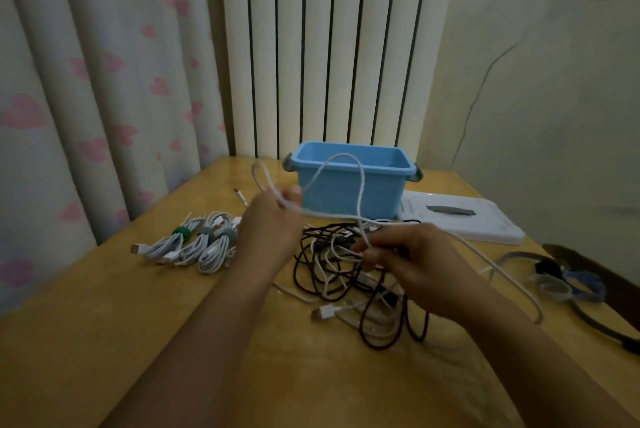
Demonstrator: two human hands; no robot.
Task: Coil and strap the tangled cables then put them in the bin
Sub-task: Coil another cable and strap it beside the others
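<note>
Three strapped white cable coils (194, 244) left of the grip, still outside the open light-blue plastic bin (349, 181).

Left hand (270, 223) curled round gathered loops of a thin white cable (360, 185); right hand (412, 258) pinching the same strand, just above the dark-and-white tangled cable heap (349, 275) on the yellow wooden table (104, 323). Light, limp, springy, probably smooth; best held at the loop crossing, not at the plugs. Loose straps (554, 285) right of the grip. No legible writing.

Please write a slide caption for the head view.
Both hands coil a white cable before the blue bin.
</note>
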